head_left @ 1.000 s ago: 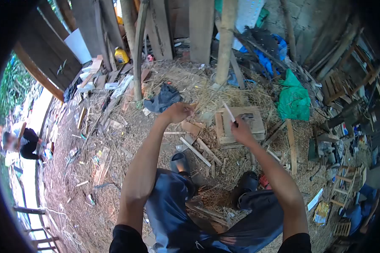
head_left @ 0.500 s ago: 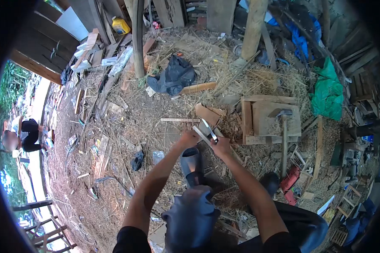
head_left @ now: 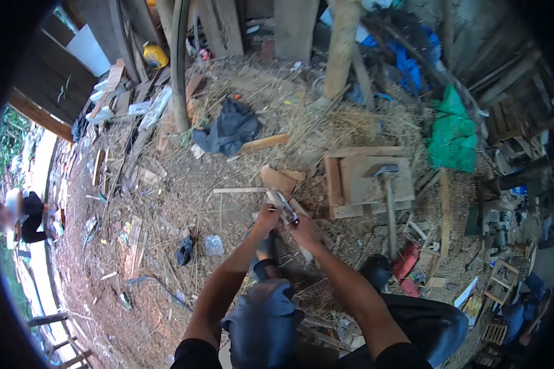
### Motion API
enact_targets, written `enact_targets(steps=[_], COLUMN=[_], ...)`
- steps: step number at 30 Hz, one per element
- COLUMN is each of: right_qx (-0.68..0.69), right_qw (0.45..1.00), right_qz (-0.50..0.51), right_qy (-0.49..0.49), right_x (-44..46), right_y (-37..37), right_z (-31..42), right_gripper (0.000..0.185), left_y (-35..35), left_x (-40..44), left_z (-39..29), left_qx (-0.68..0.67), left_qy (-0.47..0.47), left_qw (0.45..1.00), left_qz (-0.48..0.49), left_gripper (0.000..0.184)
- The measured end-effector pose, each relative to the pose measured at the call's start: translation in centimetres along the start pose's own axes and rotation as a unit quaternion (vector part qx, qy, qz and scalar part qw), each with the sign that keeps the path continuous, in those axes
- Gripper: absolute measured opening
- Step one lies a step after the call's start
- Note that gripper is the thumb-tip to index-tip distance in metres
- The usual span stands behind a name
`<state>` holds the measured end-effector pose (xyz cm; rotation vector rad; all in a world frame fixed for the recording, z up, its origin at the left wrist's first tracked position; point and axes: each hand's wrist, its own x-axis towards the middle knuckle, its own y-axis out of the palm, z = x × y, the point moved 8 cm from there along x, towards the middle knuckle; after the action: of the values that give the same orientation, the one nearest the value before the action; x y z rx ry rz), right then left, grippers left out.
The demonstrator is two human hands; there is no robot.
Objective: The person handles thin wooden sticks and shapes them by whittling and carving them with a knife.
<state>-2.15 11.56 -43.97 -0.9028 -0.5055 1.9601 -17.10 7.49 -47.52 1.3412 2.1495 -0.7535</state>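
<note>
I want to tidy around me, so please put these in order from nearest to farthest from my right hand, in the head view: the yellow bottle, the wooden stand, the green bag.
From your right hand:
1. Wooden stand, just ahead and to the right.
2. Green bag, farther out to the right.
3. Yellow bottle, far ahead to the left.

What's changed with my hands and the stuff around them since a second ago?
Your left hand has come back toward you and taken hold of a pale wood strip. Your right hand has brought the knife in beside it. The hammer, dark cloth and green bag stayed put.
</note>
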Motion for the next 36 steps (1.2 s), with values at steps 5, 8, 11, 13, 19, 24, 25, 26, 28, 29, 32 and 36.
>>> enact_targets(steps=[5, 8, 11, 13, 19, 24, 25, 26, 28, 29, 32, 36], right_qx=[0.010, 0.021, 0.022, 0.008, 0.273, 0.274, 0.275, 0.152, 0.023, 0.088, 0.189, 0.223], right_qw=[0.996, 0.981, 0.977, 0.969, 0.948, 0.938, 0.938, 0.940, 0.925, 0.939, 0.942, 0.939], right_qz=[-0.045, -0.122, -0.102, -0.136, -0.138, -0.099, -0.102, -0.180, -0.243, -0.201, -0.132, -0.106], right_qy=[-0.078, -0.150, -0.184, -0.204, -0.090, -0.187, -0.183, -0.246, -0.292, -0.266, -0.242, -0.241], right_x=[-4.6, -5.3, -9.3, -11.1, -15.4, -18.9, -17.8, -17.2, -18.1, -17.4, -15.2, -12.2], right_y=[-8.4, -13.8, -22.6, -28.3, -39.2, -38.5, -37.5, -37.3, -37.3, -37.1, -37.0, -35.6], right_z=[5.1, 6.7, 9.9, 10.3, 6.9, 9.8, 9.2, 9.5, 10.2, 9.3, 8.1, 6.5], right_gripper=[0.028, 0.024, 0.022, 0.018, 0.025, 0.023, 0.023, 0.023, 0.023, 0.024, 0.024, 0.026], left_y=[2.0, 1.7, 2.8, 2.3, 6.8, 14.0, 14.9, 15.6, 16.4, 16.6, 16.7, 17.5], left_x=[-3.5, -8.2, -12.3, -18.0, -28.1, -31.9, -31.2, -30.2, -29.1, -28.3, -26.5, -23.4], left_z=[-8.4, -16.7, -22.6, -28.3, -34.8, -32.7, -31.9, -31.1, -30.4, -30.1, -30.7, -30.9], left_qx=[-0.002, 0.102, 0.070, 0.003, -0.088, 0.011, 0.013, 0.001, -0.002, -0.004, -0.089, -0.079], left_qy=[0.188, 0.312, 0.377, 0.378, 0.365, 0.414, 0.413, 0.408, 0.391, 0.378, 0.297, 0.266], left_qw=[0.972, 0.936, 0.905, 0.911, 0.903, 0.895, 0.894, 0.898, 0.912, 0.917, 0.938, 0.937], left_qz=[0.139, 0.124, 0.184, 0.162, 0.207, 0.167, 0.171, 0.167, 0.126, 0.125, 0.154, 0.214], left_gripper=[0.030, 0.022, 0.013, 0.012, 0.014, 0.034, 0.034, 0.033, 0.030, 0.030, 0.026, 0.023])
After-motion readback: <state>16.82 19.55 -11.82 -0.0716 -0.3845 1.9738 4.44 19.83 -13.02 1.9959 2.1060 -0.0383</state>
